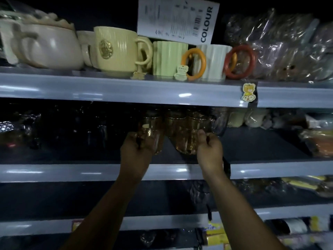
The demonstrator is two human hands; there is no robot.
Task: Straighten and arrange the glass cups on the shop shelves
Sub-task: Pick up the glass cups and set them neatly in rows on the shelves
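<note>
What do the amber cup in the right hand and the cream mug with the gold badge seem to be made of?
The amber cup looks like tinted glass, glossy: the shelf shows through it. The cream mug is probably glazed ceramic: opaque, ribbed, with soft shine.

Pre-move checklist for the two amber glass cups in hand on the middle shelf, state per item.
1. Left hand grip on the left amber glass cup: ok, fingers curled round it.
2. Right hand grip on the right amber glass cup: ok, fingers curled at its side.
3. Held cups apart: ok, a dark gap shows between their bases.
4. Cup bases seated on the dark shelf board: cannot tell, too dim.
5. Clearance to the back-row amber glass cups: cannot tell, they stand close behind.
6. Free board to the right of the cups: ok.
</note>
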